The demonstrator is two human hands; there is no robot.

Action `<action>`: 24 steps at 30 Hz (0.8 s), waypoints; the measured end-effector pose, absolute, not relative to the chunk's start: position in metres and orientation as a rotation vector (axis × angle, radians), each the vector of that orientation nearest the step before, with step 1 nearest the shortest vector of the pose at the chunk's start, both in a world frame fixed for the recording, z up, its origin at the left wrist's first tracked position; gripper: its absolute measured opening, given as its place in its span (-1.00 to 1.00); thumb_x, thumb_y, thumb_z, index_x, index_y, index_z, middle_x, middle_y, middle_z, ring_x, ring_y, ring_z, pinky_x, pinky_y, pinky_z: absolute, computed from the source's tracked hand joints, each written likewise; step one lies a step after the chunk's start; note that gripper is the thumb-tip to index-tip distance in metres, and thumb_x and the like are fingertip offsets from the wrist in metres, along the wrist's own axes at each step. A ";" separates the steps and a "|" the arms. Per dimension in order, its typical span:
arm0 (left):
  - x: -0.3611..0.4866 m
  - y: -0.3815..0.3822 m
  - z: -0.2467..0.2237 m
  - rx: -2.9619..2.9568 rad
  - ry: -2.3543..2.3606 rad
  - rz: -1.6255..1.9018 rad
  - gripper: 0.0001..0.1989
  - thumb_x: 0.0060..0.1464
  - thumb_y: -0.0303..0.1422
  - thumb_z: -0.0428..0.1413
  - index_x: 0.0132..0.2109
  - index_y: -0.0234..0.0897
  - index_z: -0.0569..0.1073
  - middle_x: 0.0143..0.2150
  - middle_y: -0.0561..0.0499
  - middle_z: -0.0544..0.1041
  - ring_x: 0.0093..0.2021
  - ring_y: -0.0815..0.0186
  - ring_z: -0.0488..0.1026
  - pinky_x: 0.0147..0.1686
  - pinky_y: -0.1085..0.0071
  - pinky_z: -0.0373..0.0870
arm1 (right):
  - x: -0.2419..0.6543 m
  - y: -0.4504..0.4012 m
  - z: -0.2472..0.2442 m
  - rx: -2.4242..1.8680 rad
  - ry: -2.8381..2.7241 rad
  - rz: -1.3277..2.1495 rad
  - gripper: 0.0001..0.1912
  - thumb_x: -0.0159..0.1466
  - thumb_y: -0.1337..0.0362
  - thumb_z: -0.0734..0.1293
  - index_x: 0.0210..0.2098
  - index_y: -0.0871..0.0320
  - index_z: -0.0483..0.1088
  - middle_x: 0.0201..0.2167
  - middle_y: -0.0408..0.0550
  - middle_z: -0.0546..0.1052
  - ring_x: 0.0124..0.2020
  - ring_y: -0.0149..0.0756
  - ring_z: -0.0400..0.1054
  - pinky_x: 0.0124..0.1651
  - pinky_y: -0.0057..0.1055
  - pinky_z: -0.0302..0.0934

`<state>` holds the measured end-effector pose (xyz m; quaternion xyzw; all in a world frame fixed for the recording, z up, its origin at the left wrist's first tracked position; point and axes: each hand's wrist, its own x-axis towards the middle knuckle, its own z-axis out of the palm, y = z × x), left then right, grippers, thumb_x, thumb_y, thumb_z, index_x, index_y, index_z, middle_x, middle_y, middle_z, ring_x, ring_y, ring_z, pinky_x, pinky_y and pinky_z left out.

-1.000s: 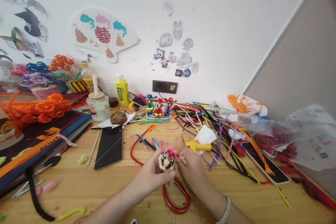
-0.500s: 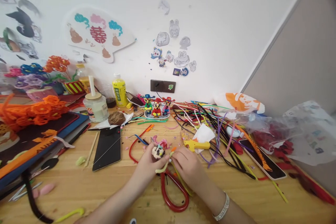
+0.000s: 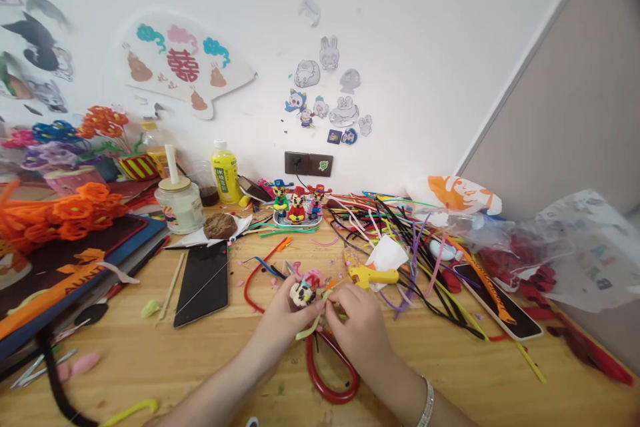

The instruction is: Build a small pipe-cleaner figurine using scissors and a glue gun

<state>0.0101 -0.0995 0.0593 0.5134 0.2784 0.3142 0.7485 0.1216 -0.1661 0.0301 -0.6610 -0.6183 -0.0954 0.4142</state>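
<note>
Cream and pink are the colours of the small figure which we see in the left hand, in the lower middle of the view, above the wooden worktop. The fingers of this hand are closed around its side, and its front, with black and yellow marks, is turned toward us. Just beside it, the right hand has its thumb and first finger brought together on a pale green strip; the other fingers are bent, and we cannot tell how tightly. The strip passes between the two hands, close to the left thumb, but whether the thumb presses it we cannot say. On the right wrist we notice a shiny bracelet.

Below the hands, a thick red loop lies on the worktop. Farther to the right we find a yellow glue gun near a white paper, and beyond them spreads a heap of coloured pipe cleaners. To the left lies a black phone, with a thin stick near it. Toward the wall, three dolls sit together on a tray.
</note>
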 end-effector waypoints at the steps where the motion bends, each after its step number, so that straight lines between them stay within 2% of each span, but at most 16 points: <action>1: 0.010 -0.100 0.059 1.117 0.604 0.687 -0.67 -0.29 -0.36 0.26 -0.35 -0.26 0.29 -0.59 0.20 0.35 -0.61 0.45 0.28 -0.58 0.51 0.24 | 0.121 -0.166 0.030 -1.657 -1.520 -0.211 -0.84 0.12 0.43 0.19 -0.56 0.16 0.29 -0.59 -0.13 0.36 -0.51 -0.36 0.22 -0.43 -0.46 0.06; 8: 0.011 -0.097 0.051 1.157 0.605 0.663 -0.68 -0.30 -0.38 0.26 -0.33 -0.27 0.34 -0.55 0.17 0.37 -0.51 0.41 0.32 -0.46 0.50 0.28 | 0.118 -0.164 0.032 -1.592 -1.329 0.012 -0.81 0.03 0.46 0.19 -0.67 0.15 0.22 -0.66 -0.19 0.29 -0.58 -0.41 0.17 -0.49 -0.49 0.04; 12: 0.010 -0.096 0.052 1.129 0.667 0.689 -0.65 -0.31 -0.39 0.27 -0.29 -0.27 0.35 -0.48 0.14 0.41 -0.40 0.38 0.35 -0.37 0.50 0.27 | 0.117 -0.161 0.034 -1.576 -1.205 0.227 -0.85 0.01 0.46 0.22 -0.64 0.15 0.30 -0.64 -0.17 0.36 -0.56 -0.39 0.22 -0.49 -0.49 0.10; 17: 0.009 -0.096 0.050 1.088 0.656 0.700 -0.63 -0.32 -0.37 0.28 -0.27 -0.28 0.37 -0.42 0.09 0.46 -0.42 0.37 0.37 -0.42 0.51 0.26 | 0.119 -0.161 0.035 -1.539 -1.163 0.327 -0.87 0.02 0.43 0.25 -0.52 0.13 0.42 -0.55 -0.12 0.47 -0.50 -0.34 0.31 -0.44 -0.46 0.17; 24: 0.010 -0.097 0.053 0.968 0.643 0.682 -0.60 -0.34 -0.37 0.29 -0.28 -0.25 0.34 -0.49 0.14 0.44 -0.52 0.43 0.36 -0.49 0.53 0.27 | 0.128 -0.162 0.035 -1.497 -1.243 0.311 -0.87 0.05 0.43 0.27 -0.46 0.11 0.43 -0.49 -0.12 0.50 -0.43 -0.33 0.34 -0.36 -0.43 0.20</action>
